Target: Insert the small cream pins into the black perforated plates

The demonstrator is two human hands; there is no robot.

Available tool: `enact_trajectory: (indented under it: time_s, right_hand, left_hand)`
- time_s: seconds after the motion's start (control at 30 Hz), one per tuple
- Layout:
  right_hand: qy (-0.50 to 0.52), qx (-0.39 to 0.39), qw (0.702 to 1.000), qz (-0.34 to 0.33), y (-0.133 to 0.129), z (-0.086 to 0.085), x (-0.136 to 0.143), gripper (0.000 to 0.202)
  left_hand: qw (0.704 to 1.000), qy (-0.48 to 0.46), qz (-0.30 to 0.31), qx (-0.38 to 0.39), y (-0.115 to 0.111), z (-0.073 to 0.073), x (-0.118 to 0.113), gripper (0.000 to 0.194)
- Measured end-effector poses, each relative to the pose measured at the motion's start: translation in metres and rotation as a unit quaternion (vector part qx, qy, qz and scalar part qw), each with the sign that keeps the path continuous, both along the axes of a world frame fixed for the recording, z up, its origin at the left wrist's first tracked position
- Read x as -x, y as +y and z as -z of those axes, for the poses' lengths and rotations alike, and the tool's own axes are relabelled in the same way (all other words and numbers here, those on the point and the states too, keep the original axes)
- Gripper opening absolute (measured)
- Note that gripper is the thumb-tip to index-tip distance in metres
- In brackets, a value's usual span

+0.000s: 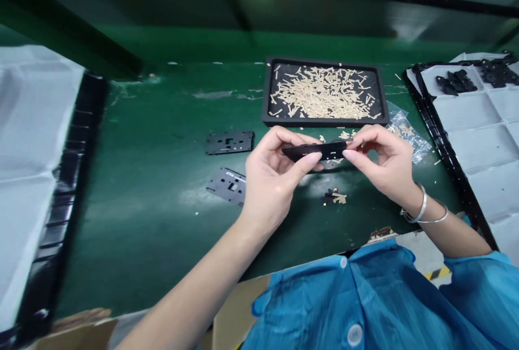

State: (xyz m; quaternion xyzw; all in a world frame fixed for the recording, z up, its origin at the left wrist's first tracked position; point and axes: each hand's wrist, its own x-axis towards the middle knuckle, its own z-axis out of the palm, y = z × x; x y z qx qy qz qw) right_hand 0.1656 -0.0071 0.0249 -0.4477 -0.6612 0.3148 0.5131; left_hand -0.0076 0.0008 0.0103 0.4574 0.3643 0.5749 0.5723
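Observation:
My left hand [270, 177] is closed around a thin black plastic plate [300, 151], tilted so that mostly its long edge faces me. At the plate's right end, the thumb and forefinger of my right hand [379, 158] are pinched together. Whether a small piece sits between those fingertips is too small to tell. Left of my hands, a flat black plate [239, 142] with cut-outs lies on the green table, and a greyer plate [227, 187] is partly hidden by my left hand. Below the held plate is a small heap of black and tan bits [334, 196].
A black tray [265, 107] full of small tan strips [324, 91] stands behind my hands. Right of it lies a clear plastic bag [413, 136] with tan pieces. White-lined black trays flank the table, the right tray [482, 139] bearing black parts [456, 82].

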Motion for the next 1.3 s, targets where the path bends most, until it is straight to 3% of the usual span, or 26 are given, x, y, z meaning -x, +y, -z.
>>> enact_trajectory:
  time_s: [0.23,0.43,0.53,0.8,0.9,1.03,1.3]
  right_hand:
    - [-0.068,-0.119,0.991,0.009,0.002,0.003,-0.004,0.006]
    - [-0.111,-0.182,0.976,-0.045,0.006,-0.002,-0.007,0.012]
    - [-0.113,-0.193,0.973,-0.058,0.007,-0.003,-0.007,0.013]
    - [-0.101,-0.199,0.971,-0.081,0.008,-0.003,-0.007,0.011]
    - [-0.048,-0.121,0.989,-0.076,0.004,-0.005,-0.006,0.004]
    - [0.028,-0.021,0.995,-0.093,-0.002,-0.008,-0.004,0.008]
    - [0.077,0.042,0.992,-0.096,-0.002,-0.011,-0.003,0.014]
  left_hand:
    - [0.996,0.066,0.031,-0.052,-0.004,-0.005,0.003,0.023]
    - [0.98,0.047,0.191,0.011,0.0,-0.009,0.009,0.026]
    - [0.97,0.022,0.232,0.065,0.001,-0.011,0.009,0.028]
    - [0.974,-0.011,0.213,0.078,0.0,-0.006,0.004,0.03]
    - [0.983,-0.005,0.177,0.049,-0.001,-0.004,0.003,0.029]
    - [0.992,0.052,0.117,-0.008,-0.003,-0.003,0.001,0.033]
    - [0.992,0.087,0.088,-0.038,-0.004,-0.004,0.001,0.035]
